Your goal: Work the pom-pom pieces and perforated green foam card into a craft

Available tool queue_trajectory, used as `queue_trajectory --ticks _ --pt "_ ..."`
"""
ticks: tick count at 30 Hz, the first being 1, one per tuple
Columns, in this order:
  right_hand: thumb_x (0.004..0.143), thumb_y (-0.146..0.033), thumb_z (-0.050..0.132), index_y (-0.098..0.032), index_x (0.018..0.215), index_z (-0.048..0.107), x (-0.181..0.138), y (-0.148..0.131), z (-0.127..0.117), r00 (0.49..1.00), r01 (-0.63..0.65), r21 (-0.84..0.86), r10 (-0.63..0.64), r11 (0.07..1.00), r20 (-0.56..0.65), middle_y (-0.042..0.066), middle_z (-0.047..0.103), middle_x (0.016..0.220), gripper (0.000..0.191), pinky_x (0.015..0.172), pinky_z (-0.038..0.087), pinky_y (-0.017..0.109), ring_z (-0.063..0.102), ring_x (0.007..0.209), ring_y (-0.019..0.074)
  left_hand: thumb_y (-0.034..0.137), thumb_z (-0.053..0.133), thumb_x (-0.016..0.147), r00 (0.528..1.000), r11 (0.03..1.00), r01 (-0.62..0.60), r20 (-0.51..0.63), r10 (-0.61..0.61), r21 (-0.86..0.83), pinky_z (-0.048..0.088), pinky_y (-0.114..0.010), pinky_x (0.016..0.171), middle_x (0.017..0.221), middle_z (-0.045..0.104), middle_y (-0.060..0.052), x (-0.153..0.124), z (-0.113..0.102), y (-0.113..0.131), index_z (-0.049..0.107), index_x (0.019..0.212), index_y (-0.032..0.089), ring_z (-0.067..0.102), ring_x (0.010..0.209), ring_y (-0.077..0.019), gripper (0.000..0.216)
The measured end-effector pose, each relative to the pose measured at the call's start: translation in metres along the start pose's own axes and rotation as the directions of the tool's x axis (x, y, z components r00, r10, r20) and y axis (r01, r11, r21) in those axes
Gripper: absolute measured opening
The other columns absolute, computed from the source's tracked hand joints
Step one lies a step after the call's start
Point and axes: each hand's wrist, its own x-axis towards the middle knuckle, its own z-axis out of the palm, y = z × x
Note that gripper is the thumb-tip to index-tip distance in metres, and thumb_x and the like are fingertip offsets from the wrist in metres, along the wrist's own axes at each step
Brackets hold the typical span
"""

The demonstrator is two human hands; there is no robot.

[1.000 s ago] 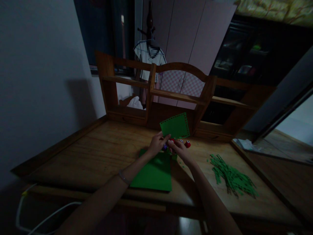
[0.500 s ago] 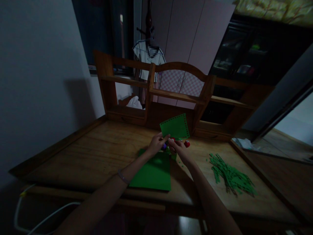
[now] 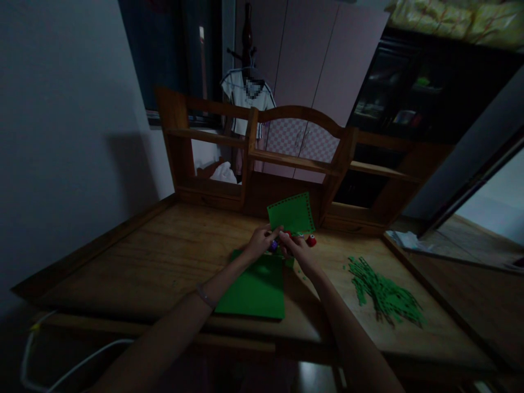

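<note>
A green paper sheet [image 3: 290,214] with a row of punched-looking marks along its edges is held upright over the desk. My left hand [image 3: 261,243] pinches its lower left corner between thumb and fingers. At the sheet's bottom edge, my right hand [image 3: 295,246] is closed on a small red thing [image 3: 288,233], which looks like a craft paper punch and is mostly hidden by the fingers. A purple punch-like piece [image 3: 274,246] shows just under my left fingers. Below both hands lies a stack of green paper [image 3: 256,286].
Another small red piece [image 3: 311,240] stands right of my right hand. A green block-like item [image 3: 290,262] sits by the stack's corner, with tiny green bits nearby. Cut green strips [image 3: 385,292] are heaped at the right. A wooden shelf unit [image 3: 297,158] borders the desk's back.
The view has shifted slightly. My hands keep almost the same hold on the green sheet, with the right hand's fingers a touch further left along its bottom edge.
</note>
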Motion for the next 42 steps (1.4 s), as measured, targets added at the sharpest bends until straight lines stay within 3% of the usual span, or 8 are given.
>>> queue_trajectory --ticks 12,21,28,36,42 --pt "0.082 -0.058 0.053 -0.018 0.055 0.050 -0.002 0.007 0.001 0.996 0.012 0.060 -0.006 0.998 -0.088 -0.001 0.046 0.051 0.049 0.047 0.027 0.026 0.039 0.046 0.0100 0.053 0.058 0.078 0.998 0.998 -0.064 0.021 0.064 -0.010 0.046 -0.024 0.069 0.080 0.067 -0.005 -0.002 0.002 0.007 0.070 0.092 0.014 0.061 0.076 -0.0169 0.043" --pt "0.079 -0.056 0.058 -0.019 0.052 0.045 -0.003 0.005 0.007 0.979 0.001 0.142 0.028 0.990 -0.201 -0.003 0.039 0.044 0.047 0.040 0.023 0.025 0.033 0.039 0.0089 0.052 0.053 0.081 0.997 0.997 -0.073 0.011 0.073 0.038 0.046 -0.024 0.067 0.077 0.066 -0.005 -0.005 0.009 0.001 0.069 0.086 0.013 0.059 0.073 -0.0167 0.043" --pt "0.079 -0.050 0.059 -0.018 0.049 0.045 -0.002 0.007 0.005 0.985 0.011 0.187 0.022 0.982 -0.169 -0.003 0.040 0.041 0.046 0.039 0.023 0.025 0.033 0.036 0.0083 0.053 0.054 0.080 0.998 0.998 -0.055 0.017 0.055 0.008 0.045 -0.025 0.066 0.079 0.066 -0.006 -0.003 0.011 -0.006 0.068 0.090 0.010 0.058 0.072 -0.0171 0.047" --pt "0.078 -0.051 0.062 -0.018 0.049 0.046 0.000 0.010 0.006 0.981 -0.012 0.201 0.050 0.979 -0.188 -0.004 0.038 0.040 0.046 0.037 0.020 0.025 0.031 0.034 0.0077 0.054 0.055 0.079 0.999 0.999 -0.040 0.021 0.040 -0.006 0.040 -0.022 0.058 0.071 0.062 -0.003 -0.004 0.010 -0.005 0.067 0.082 0.011 0.053 0.064 -0.0138 0.045" --pt "0.080 -0.058 0.055 -0.018 0.048 0.047 0.002 0.010 0.003 0.987 -0.033 0.050 0.040 0.998 -0.153 -0.001 0.043 0.040 0.052 0.040 0.028 0.025 0.039 0.036 0.0096 0.056 0.056 0.077 1.000 1.000 -0.013 0.003 0.013 0.004 0.041 -0.022 0.059 0.072 0.063 -0.004 -0.002 0.008 -0.003 0.068 0.083 0.011 0.054 0.066 -0.0151 0.047"
